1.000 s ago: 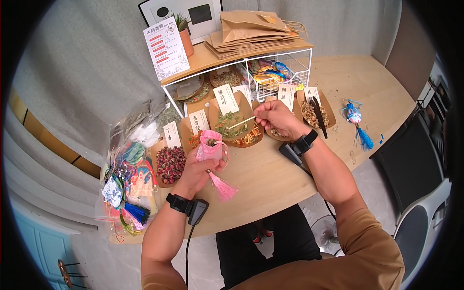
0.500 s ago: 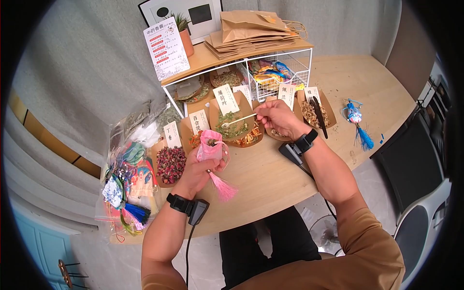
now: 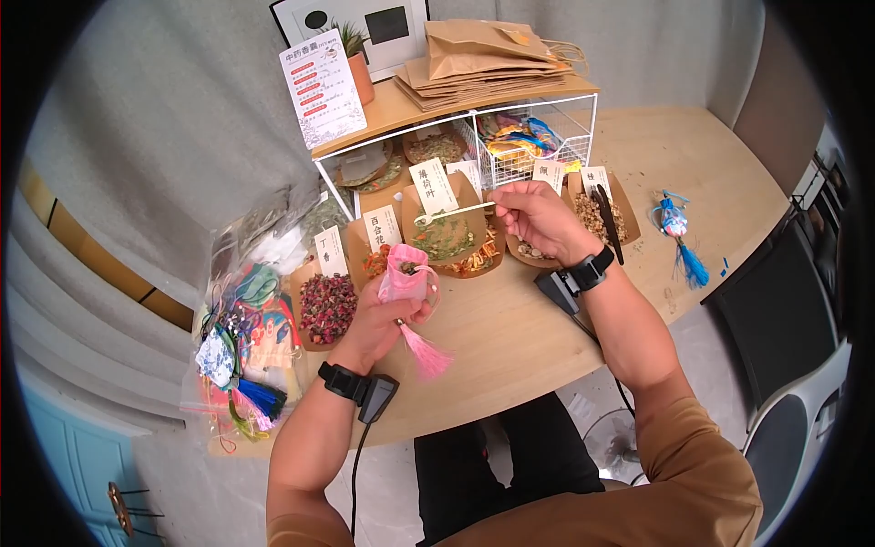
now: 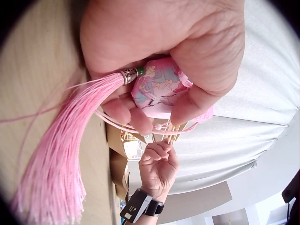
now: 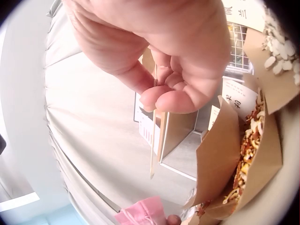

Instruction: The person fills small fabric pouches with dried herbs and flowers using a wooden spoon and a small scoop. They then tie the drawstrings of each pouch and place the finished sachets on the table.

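Several colourful tasselled pouches (image 3: pixel 251 346) lie bunched in clear plastic at the left end of the table (image 3: pixel 510 319), and just right of them comes a tray of dried rosebuds (image 3: pixel 328 308). Now the left hand (image 3: pixel 374 321), near side, with thumb and fingers curled round a pink pouch (image 3: pixel 403 276): it's gripped upright, mouth open, dried bits showing at the top, and its pink tassel (image 3: pixel 425 351) hangs down toward the near edge. That pouch sits right of the rosebuds and on the near side of the tray of green leaves (image 3: pixel 444 235). Over those leaves, a slim white spoon (image 3: pixel 453 214), bowl end to the left, and here's the right hand (image 3: pixel 540 221) pinching the handle's other end between thumb and fingertips. Behind, on the far side, a shelf (image 3: pixel 392 114) carries a stack of brown paper bags (image 3: pixel 497 62). Further right, a dark tool (image 3: pixel 608 225) leans across a tray of brown and pale bits (image 3: pixel 592 211), and out at the right lies a blue-tasselled pouch (image 3: pixel 674 223), well apart from both hands.
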A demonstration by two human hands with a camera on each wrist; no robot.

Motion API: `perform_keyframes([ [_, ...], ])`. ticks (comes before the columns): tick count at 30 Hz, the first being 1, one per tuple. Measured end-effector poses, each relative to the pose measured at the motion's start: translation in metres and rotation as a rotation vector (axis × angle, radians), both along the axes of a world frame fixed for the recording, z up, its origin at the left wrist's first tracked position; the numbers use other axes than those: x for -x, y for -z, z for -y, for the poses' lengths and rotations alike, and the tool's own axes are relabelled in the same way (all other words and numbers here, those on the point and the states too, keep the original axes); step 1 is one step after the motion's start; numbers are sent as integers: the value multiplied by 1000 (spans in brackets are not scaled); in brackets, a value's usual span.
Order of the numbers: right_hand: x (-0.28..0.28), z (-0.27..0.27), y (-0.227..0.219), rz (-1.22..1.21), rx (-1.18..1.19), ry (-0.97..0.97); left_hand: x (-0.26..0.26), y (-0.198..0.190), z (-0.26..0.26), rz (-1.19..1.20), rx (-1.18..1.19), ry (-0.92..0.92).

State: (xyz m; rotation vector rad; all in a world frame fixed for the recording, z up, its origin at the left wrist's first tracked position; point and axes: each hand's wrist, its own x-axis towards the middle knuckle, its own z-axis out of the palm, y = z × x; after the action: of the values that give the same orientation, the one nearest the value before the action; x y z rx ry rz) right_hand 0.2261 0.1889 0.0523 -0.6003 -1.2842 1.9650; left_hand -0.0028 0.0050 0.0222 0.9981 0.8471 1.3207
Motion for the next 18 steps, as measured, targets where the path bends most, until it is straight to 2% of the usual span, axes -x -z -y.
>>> perform_keyframes([
  [6, 3, 21, -5, -40, -194, -132, 2, 5, -1, -11, 9, -2],
  [9, 2, 22, -4, -71, -216, -137, 2, 6, -2, -13, 7, -3],
  [12, 3, 16, -1, -106, -181, -75, 2, 4, 0, -10, 7, -16],
  [18, 5, -1, 10, 163, -294, 244, 2, 4, 0, -7, 2, -47],
])
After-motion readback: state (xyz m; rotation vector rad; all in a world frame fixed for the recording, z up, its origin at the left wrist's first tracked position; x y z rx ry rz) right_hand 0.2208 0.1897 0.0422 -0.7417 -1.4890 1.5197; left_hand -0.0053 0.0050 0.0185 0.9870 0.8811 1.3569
